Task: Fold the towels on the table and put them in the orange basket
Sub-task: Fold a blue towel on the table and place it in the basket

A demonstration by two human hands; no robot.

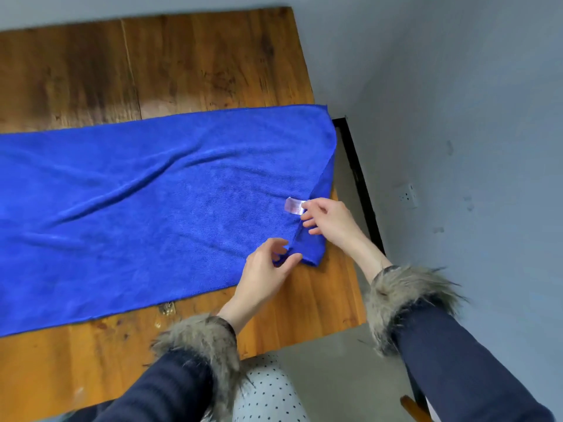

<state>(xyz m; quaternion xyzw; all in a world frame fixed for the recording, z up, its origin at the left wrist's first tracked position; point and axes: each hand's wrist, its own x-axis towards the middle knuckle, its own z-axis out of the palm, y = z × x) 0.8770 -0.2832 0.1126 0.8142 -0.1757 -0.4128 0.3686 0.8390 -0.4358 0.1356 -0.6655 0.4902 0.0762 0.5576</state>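
A long blue towel (146,196) lies spread across the wooden table (189,62), its right end folded over at the table's right edge. A small white label (293,206) shows on that end. My left hand (268,269) pinches the towel's near right corner between thumb and fingers. My right hand (326,220) grips the folded edge just beside the label. The orange basket is not in view.
The table's right edge runs beside a grey wall with a black frame (356,178) and a socket (408,196). An orange-brown object (414,408) pokes in at the bottom right. Bare wood lies behind and in front of the towel.
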